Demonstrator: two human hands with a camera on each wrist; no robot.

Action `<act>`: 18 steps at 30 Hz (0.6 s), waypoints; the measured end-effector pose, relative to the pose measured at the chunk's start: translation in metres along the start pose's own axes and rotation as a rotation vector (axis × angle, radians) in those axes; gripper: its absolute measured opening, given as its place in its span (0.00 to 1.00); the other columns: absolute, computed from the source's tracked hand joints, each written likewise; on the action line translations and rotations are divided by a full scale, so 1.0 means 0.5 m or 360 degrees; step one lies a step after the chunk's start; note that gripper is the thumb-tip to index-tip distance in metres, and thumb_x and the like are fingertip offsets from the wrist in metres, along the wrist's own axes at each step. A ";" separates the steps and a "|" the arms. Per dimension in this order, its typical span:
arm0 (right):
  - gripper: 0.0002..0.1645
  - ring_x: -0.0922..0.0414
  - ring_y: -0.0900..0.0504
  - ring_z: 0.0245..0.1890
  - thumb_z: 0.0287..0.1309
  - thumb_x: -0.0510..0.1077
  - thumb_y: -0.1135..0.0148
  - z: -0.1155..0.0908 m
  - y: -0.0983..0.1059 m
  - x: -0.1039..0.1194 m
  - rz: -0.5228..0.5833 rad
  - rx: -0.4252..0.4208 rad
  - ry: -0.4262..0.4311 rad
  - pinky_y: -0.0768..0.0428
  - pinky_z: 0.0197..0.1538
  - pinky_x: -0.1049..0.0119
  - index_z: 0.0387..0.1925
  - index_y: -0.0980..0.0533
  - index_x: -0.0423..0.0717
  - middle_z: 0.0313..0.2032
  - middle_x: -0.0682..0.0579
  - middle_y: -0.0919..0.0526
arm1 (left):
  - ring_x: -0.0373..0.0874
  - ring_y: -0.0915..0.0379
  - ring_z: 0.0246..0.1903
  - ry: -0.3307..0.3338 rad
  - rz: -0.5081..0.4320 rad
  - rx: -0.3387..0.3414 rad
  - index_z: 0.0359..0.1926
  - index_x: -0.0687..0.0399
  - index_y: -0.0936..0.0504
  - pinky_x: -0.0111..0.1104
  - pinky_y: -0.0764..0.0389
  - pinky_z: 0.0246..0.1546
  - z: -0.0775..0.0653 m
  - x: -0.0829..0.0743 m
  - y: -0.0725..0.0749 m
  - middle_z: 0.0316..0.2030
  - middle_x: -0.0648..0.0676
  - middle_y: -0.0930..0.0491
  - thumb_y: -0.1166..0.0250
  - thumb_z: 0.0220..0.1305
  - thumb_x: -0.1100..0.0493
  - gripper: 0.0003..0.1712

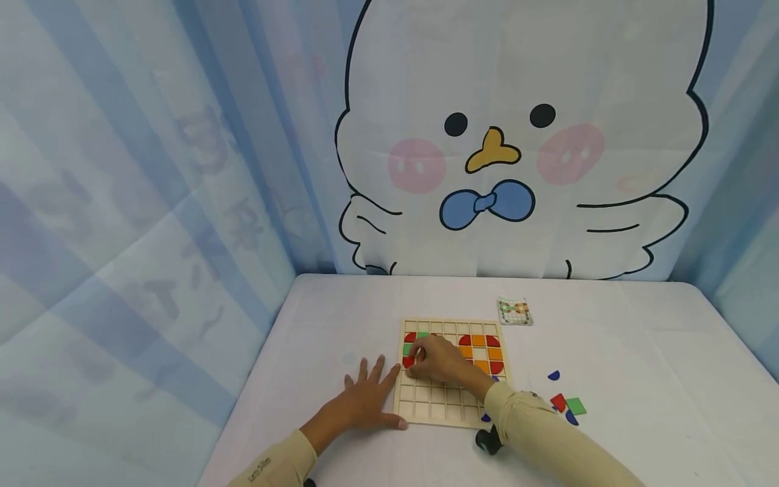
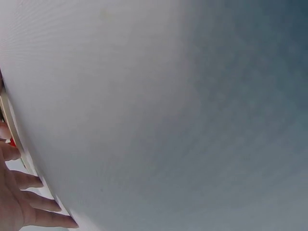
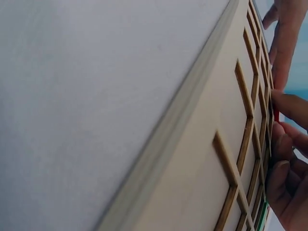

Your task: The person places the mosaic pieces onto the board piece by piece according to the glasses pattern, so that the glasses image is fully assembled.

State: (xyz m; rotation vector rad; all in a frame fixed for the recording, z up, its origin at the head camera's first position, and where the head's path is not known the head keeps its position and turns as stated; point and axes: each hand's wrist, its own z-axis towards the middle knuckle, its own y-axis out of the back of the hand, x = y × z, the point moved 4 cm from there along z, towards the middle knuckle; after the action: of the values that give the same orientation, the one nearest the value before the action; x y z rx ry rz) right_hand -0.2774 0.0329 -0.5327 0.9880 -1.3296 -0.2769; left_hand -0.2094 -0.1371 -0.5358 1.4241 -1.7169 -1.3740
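Observation:
A wooden grid board point(image 1: 429, 409) lies on the table, with red, green and orange tiles in its upper cells. My right hand point(image 1: 441, 358) reaches over its left part, fingers curled down. In the right wrist view, a red tile point(image 3: 276, 114) shows between the thumb and index finger of that hand point(image 3: 293, 187), low against the grid; its shape is mostly hidden. My left hand point(image 1: 364, 399) lies with spread fingers along the board's left edge. In the left wrist view, only part of the left hand point(image 2: 19, 202) shows, its fingers extended.
A small pattern card point(image 1: 514, 312) lies behind the board's far right corner. Right of the board are a blue half-round piece point(image 1: 554, 375), a red piece point(image 1: 558, 402), a green square point(image 1: 575, 406) and another blue piece point(image 1: 572, 418). A printed curtain point(image 1: 487, 250) stands behind the table.

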 end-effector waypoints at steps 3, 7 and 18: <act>0.11 0.61 0.25 0.25 0.52 0.49 0.23 0.000 0.002 -0.003 -0.0014 0.0009 0.0001 0.27 0.29 0.67 0.36 0.16 0.52 0.24 0.59 0.21 | 0.76 0.60 0.74 -0.0014 0.0004 -0.0007 0.79 0.44 0.46 0.73 0.41 0.62 0.002 0.001 -0.003 0.79 0.64 0.53 0.34 0.51 0.23 0.62; 0.09 0.62 0.25 0.27 0.53 0.48 0.24 0.002 0.004 -0.005 -0.0044 -0.0001 0.0032 0.26 0.31 0.68 0.35 0.15 0.53 0.25 0.61 0.21 | 0.76 0.60 0.74 -0.0022 0.0004 -0.0018 0.79 0.45 0.46 0.73 0.41 0.62 0.000 0.000 -0.001 0.79 0.64 0.53 0.34 0.51 0.23 0.63; 0.10 0.62 0.25 0.26 0.53 0.50 0.24 0.002 0.007 -0.008 -0.0035 -0.0043 0.0013 0.27 0.31 0.68 0.34 0.16 0.53 0.24 0.61 0.21 | 0.76 0.59 0.74 -0.0022 -0.0027 -0.0017 0.79 0.44 0.46 0.73 0.42 0.62 -0.005 -0.006 0.006 0.79 0.64 0.53 0.32 0.51 0.24 0.62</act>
State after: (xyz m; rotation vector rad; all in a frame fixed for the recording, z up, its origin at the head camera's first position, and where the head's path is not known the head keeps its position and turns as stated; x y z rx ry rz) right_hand -0.2805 0.0372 -0.5331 0.9803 -1.3049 -0.3065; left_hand -0.2078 -0.1355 -0.5318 1.4293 -1.7074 -1.4031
